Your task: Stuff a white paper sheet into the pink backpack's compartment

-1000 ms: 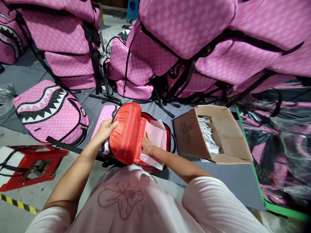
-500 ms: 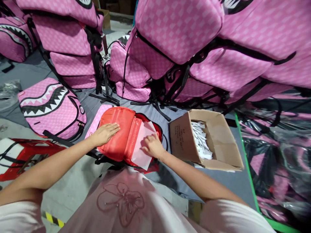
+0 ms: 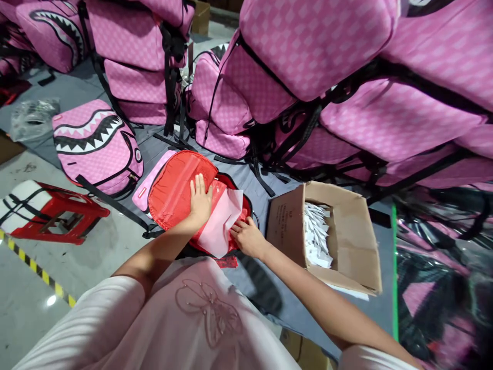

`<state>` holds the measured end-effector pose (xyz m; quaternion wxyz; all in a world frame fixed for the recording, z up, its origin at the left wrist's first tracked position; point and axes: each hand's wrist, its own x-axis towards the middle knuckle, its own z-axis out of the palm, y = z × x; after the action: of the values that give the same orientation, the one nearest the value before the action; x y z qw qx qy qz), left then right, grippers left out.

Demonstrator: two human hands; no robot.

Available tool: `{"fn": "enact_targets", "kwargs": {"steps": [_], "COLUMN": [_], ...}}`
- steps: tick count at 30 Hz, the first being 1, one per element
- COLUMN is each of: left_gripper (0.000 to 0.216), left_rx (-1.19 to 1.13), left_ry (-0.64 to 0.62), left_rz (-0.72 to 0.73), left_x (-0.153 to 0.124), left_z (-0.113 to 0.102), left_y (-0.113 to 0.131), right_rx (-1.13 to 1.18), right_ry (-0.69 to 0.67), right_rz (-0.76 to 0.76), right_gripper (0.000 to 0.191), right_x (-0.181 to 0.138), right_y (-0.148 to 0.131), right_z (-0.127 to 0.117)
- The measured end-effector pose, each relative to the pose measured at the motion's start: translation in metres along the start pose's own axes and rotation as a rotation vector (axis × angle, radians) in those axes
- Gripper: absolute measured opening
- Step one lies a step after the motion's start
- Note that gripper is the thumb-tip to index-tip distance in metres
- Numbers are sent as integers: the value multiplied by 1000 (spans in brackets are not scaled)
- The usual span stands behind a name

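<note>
A right hand [image 3: 249, 238] pinches the lower edge of a pale paper sheet [image 3: 219, 226] inside an opened red-lined backpack [image 3: 175, 187] on the floor; the left hand [image 3: 200, 200] presses flat, fingers spread, on the lining just beside the sheet. Pink backpacks [image 3: 308, 46] are stacked behind.

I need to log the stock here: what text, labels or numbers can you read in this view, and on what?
Cardboard box, side panel: several lines of dark print, too small and blurred to read.
Small red tag on the open backpack: too small to read.
Nothing else shows any legible text.
</note>
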<state>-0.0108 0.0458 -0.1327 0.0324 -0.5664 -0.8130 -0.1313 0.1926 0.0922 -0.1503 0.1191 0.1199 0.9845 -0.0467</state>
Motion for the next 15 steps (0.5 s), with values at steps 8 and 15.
{"fn": "enact_targets", "kwargs": {"steps": [8, 15], "left_gripper": [58, 43], "left_rx": [71, -22], "left_ry": [23, -545], "left_rz": [117, 570], "left_x": [-3, -23], "left_z": [3, 33], "left_y": [-11, -23], "right_rx": [-39, 16], "right_ry": [-73, 92], "right_rz": [-23, -79], "right_gripper": [56, 22], "right_x": [0, -48], "right_y": [14, 31], "right_z": [-3, 3]}}
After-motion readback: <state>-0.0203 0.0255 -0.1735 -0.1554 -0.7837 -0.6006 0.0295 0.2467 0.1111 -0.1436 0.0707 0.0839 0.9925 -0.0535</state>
